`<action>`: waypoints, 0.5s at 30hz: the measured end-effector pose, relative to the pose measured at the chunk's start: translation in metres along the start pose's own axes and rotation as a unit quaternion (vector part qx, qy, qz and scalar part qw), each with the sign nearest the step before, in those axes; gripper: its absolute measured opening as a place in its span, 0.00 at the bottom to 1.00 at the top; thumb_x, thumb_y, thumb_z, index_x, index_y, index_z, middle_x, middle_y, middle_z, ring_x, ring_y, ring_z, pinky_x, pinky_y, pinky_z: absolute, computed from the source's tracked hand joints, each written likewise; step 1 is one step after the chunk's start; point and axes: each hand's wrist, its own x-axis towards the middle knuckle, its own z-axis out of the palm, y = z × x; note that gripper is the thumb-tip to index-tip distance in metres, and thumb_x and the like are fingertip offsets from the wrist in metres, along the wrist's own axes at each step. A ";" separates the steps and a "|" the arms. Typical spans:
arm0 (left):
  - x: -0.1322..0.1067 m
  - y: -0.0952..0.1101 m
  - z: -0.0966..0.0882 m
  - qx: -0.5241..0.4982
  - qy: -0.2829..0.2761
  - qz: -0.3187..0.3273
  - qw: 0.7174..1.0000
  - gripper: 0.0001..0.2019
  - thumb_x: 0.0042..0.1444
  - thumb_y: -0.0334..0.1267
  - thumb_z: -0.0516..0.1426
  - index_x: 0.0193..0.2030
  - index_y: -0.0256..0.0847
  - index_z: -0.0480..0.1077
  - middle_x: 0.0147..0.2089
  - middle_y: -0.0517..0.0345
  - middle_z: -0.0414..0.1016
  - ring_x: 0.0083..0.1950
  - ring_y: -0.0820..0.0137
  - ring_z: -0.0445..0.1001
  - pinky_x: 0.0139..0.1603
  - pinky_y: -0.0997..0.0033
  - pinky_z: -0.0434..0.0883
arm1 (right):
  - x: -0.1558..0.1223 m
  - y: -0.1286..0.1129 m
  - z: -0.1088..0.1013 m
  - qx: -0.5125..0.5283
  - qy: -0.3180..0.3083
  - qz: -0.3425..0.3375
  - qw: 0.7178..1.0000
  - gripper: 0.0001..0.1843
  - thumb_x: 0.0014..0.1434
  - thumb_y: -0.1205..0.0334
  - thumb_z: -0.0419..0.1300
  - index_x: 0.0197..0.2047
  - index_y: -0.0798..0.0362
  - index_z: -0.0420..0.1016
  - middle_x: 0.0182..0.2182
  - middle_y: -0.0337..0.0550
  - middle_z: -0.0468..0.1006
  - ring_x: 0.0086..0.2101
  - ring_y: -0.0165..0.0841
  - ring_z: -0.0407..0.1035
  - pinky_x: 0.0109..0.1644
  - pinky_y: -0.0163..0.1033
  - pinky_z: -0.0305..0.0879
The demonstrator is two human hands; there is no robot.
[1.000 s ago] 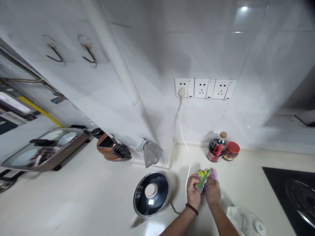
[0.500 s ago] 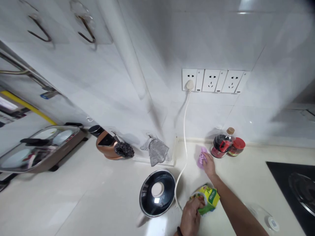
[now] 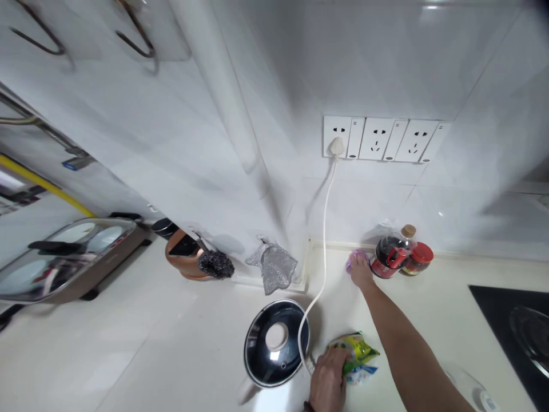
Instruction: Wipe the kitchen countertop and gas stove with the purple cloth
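Observation:
My right hand [image 3: 361, 272] reaches far across the cream counter [image 3: 171, 343] and presses a purple cloth [image 3: 355, 258] down near the wall, just left of a dark sauce bottle [image 3: 390, 254]. My left hand [image 3: 328, 380] is near the front edge, closed on a yellow-green food packet [image 3: 358, 355]. A round pot with a dark glass lid [image 3: 274, 343] stands just left of that hand, and its white cord [image 3: 319, 257] runs up to a wall socket [image 3: 337, 137].
A red-lidded jar [image 3: 418, 257] stands beside the sauce bottle. A mesh scrubbing cloth [image 3: 274, 266] hangs at the wall corner, next to a copper-coloured holder with a brush [image 3: 193, 260]. An electric grill pan [image 3: 64, 260] is at far left, a black hob [image 3: 514, 332] at right.
My hands have parted: the right one carried the purple cloth back to the wall beside the bottle, while the left drew the packet toward the front edge.

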 end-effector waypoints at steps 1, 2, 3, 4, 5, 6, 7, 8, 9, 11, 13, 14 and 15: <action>0.000 -0.002 -0.001 0.003 -0.004 0.002 1.000 0.20 0.56 0.29 0.57 0.49 0.51 0.85 0.52 0.48 0.90 0.57 0.49 0.86 0.63 0.50 0.80 | -0.003 -0.002 -0.002 0.005 -0.005 0.010 1.000 0.43 0.72 0.60 0.50 0.86 0.61 0.51 0.86 0.61 0.50 0.84 0.50 0.43 0.87 0.60 0.37; 0.000 -0.004 -0.003 0.005 -0.009 0.006 1.000 0.17 0.58 0.31 0.57 0.47 0.51 0.85 0.49 0.49 0.90 0.55 0.50 0.86 0.61 0.51 0.80 | -0.009 -0.004 -0.002 0.010 -0.009 0.021 1.000 0.42 0.72 0.61 0.49 0.86 0.61 0.51 0.86 0.60 0.50 0.84 0.50 0.44 0.87 0.59 0.39; 0.000 -0.006 -0.003 0.007 -0.014 0.010 1.000 0.15 0.60 0.32 0.58 0.45 0.51 0.85 0.47 0.49 0.90 0.53 0.50 0.86 0.60 0.52 0.80 | -0.019 -0.006 0.001 0.013 -0.010 0.033 0.999 0.42 0.72 0.62 0.49 0.86 0.59 0.52 0.86 0.59 0.51 0.83 0.51 0.45 0.87 0.59 0.41; -0.002 -0.009 -0.004 0.008 -0.023 0.013 1.000 0.13 0.60 0.33 0.59 0.43 0.51 0.84 0.46 0.49 0.90 0.52 0.50 0.86 0.60 0.52 0.80 | -0.032 -0.008 0.005 0.016 -0.011 0.044 0.999 0.41 0.73 0.63 0.48 0.86 0.58 0.53 0.86 0.58 0.51 0.83 0.51 0.47 0.86 0.59 0.45; -0.004 -0.012 -0.004 0.012 -0.033 0.014 0.999 0.11 0.59 0.33 0.60 0.42 0.51 0.84 0.45 0.49 0.90 0.51 0.50 0.87 0.59 0.53 0.79 | -0.049 -0.009 0.013 0.017 -0.009 0.054 0.998 0.40 0.73 0.63 0.47 0.86 0.56 0.54 0.86 0.57 0.52 0.83 0.51 0.48 0.86 0.59 0.48; -0.006 -0.015 -0.003 0.020 -0.040 0.011 0.999 0.11 0.57 0.32 0.60 0.41 0.51 0.83 0.44 0.50 0.89 0.50 0.51 0.87 0.59 0.53 0.79 | -0.070 -0.009 0.022 0.018 -0.007 0.063 0.998 0.39 0.74 0.63 0.47 0.86 0.54 0.56 0.85 0.57 0.54 0.83 0.51 0.49 0.85 0.60 0.51; -0.008 -0.018 -0.003 0.031 -0.046 0.005 0.998 0.11 0.55 0.32 0.61 0.40 0.50 0.83 0.43 0.50 0.89 0.50 0.50 0.87 0.59 0.52 0.79 | -0.092 -0.008 0.034 0.018 -0.001 0.071 0.997 0.38 0.75 0.63 0.46 0.85 0.53 0.56 0.85 0.57 0.54 0.82 0.51 0.50 0.84 0.61 0.53; -0.011 -0.020 -0.003 0.045 -0.048 -0.006 0.998 0.12 0.52 0.31 0.62 0.40 0.50 0.83 0.43 0.50 0.89 0.50 0.50 0.87 0.59 0.52 0.78 | -0.115 -0.006 0.047 0.017 0.003 0.079 0.997 0.38 0.75 0.63 0.45 0.85 0.53 0.57 0.85 0.58 0.55 0.82 0.53 0.51 0.84 0.64 0.55; -0.013 -0.021 -0.003 0.058 -0.046 -0.021 0.997 0.12 0.50 0.31 0.63 0.40 0.50 0.83 0.43 0.50 0.90 0.50 0.49 0.87 0.59 0.52 0.78 | -0.137 -0.004 0.060 0.016 -0.001 0.083 0.996 0.38 0.75 0.64 0.45 0.85 0.53 0.59 0.84 0.59 0.56 0.82 0.54 0.53 0.83 0.66 0.57; -0.016 -0.021 -0.005 0.079 -0.038 -0.049 0.995 0.15 0.47 0.30 0.63 0.42 0.50 0.83 0.46 0.50 0.90 0.52 0.48 0.86 0.60 0.51 0.78 | -0.171 0.000 0.080 0.013 0.004 0.079 0.997 0.38 0.74 0.66 0.45 0.84 0.51 0.61 0.84 0.56 0.58 0.81 0.54 0.55 0.83 0.66 0.58; -0.017 -0.016 -0.010 0.078 -0.036 -0.047 0.995 0.23 0.48 0.29 0.62 0.50 0.52 0.85 0.52 0.50 0.90 0.57 0.48 0.86 0.64 0.51 0.78 | -0.181 0.000 0.084 0.010 0.006 0.078 0.997 0.38 0.74 0.68 0.44 0.84 0.49 0.61 0.84 0.53 0.58 0.81 0.53 0.53 0.84 0.65 0.57; -0.017 -0.013 -0.014 0.071 -0.034 -0.038 0.996 0.28 0.49 0.28 0.61 0.56 0.53 0.84 0.57 0.50 0.90 0.60 0.49 0.85 0.66 0.51 0.78 | -0.177 -0.002 0.080 0.009 0.003 0.076 0.997 0.39 0.74 0.68 0.43 0.84 0.49 0.60 0.84 0.51 0.57 0.82 0.52 0.52 0.84 0.64 0.55; -0.017 -0.010 -0.017 0.063 -0.032 -0.025 0.997 0.33 0.49 0.27 0.60 0.62 0.54 0.83 0.61 0.49 0.88 0.62 0.49 0.84 0.68 0.50 0.77 | -0.166 -0.005 0.071 0.009 -0.005 0.071 0.997 0.39 0.74 0.69 0.42 0.85 0.50 0.59 0.85 0.50 0.55 0.82 0.51 0.51 0.85 0.63 0.54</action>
